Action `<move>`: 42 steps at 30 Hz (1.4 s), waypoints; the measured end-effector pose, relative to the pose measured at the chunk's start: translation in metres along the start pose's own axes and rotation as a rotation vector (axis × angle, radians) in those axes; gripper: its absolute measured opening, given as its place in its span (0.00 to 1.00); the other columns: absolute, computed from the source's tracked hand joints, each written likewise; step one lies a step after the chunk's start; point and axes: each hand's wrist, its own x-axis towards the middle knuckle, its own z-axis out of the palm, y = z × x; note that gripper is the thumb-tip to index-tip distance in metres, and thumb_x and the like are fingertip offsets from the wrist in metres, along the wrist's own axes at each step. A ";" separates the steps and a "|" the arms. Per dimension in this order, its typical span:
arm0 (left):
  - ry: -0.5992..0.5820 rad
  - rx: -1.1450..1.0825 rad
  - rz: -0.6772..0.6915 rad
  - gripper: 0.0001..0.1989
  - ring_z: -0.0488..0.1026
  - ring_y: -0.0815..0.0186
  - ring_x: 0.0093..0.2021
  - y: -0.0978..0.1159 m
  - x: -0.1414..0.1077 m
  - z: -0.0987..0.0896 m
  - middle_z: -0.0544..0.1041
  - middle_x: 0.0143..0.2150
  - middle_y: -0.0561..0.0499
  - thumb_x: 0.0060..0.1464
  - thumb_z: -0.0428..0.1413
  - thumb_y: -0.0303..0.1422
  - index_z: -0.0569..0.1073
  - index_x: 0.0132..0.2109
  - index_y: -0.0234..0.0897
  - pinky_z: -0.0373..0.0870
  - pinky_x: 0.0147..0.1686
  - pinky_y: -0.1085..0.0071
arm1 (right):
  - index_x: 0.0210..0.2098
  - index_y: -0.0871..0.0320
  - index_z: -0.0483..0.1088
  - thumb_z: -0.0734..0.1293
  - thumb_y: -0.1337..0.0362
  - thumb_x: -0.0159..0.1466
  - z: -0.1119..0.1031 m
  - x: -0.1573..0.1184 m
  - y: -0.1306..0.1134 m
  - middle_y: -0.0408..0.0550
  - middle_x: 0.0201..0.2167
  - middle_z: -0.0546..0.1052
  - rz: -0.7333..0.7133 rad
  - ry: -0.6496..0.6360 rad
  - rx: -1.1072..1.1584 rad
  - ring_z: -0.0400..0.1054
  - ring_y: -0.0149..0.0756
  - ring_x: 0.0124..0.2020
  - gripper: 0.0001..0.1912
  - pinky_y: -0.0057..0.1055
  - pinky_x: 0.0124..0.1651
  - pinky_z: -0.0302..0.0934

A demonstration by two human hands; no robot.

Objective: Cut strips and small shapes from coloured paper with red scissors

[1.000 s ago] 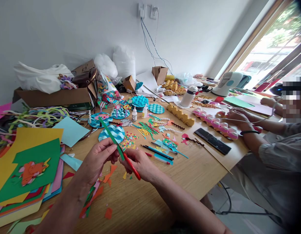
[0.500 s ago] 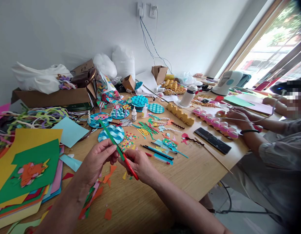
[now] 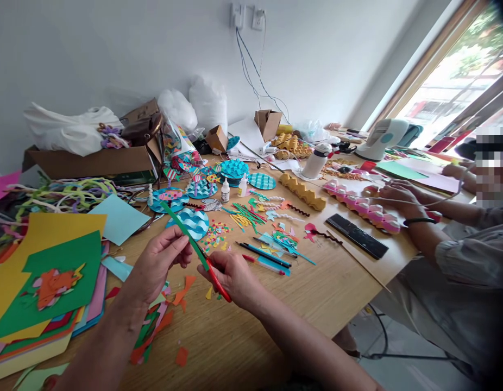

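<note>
Pinched between the thumb and fingers of my left hand [image 3: 167, 256] is a narrow green paper strip [image 3: 177, 221], its free end pointing up and away. My right hand [image 3: 232, 276] is closed round the red handles of a pair of scissors [image 3: 217, 283]. The blades lie along the lower part of the strip and are partly hidden by it. Both hands hang over the near part of the table, close together. Beyond them lie a blue wavy-patterned paper disc [image 3: 189, 224] and a scatter of small coloured paper bits [image 3: 214, 234].
Stacked coloured paper [image 3: 68, 255] lies at left, paper scraps [image 3: 157, 326] below my left hand. Black pencils [image 3: 264, 253], green strips [image 3: 251, 217], a glue bottle [image 3: 225, 191], a black phone [image 3: 356, 235] and a white bottle [image 3: 316, 161] stand or lie farther off. Another person's hands [image 3: 400, 196] work at right.
My left hand has shifted slightly left along the strip, and the strip now bends a little. The right hand and scissors stay almost in place. The view has moved slightly.
</note>
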 end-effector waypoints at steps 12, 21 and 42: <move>-0.005 0.007 -0.028 0.07 0.65 0.72 0.22 0.000 -0.001 0.009 0.70 0.21 0.56 0.48 0.56 0.35 0.69 0.27 0.37 0.61 0.23 0.76 | 0.20 0.59 0.59 0.60 0.49 0.60 -0.003 0.000 -0.002 0.38 0.15 0.61 0.036 -0.050 0.042 0.54 0.24 0.19 0.21 0.22 0.21 0.44; -0.021 -0.010 -0.047 0.07 0.64 0.72 0.22 0.000 -0.001 0.007 0.70 0.21 0.56 0.49 0.56 0.35 0.69 0.27 0.37 0.61 0.23 0.77 | 0.19 0.59 0.57 0.60 0.50 0.60 -0.001 0.000 0.001 0.36 0.16 0.55 -0.011 0.003 0.008 0.48 0.23 0.19 0.21 0.22 0.21 0.41; 0.012 0.023 -0.023 0.07 0.65 0.71 0.22 -0.006 0.001 0.006 0.70 0.21 0.56 0.48 0.56 0.35 0.70 0.26 0.37 0.63 0.23 0.76 | 0.19 0.59 0.54 0.62 0.55 0.59 -0.003 -0.001 -0.006 0.36 0.15 0.55 -0.027 0.039 -0.101 0.47 0.22 0.18 0.19 0.23 0.22 0.40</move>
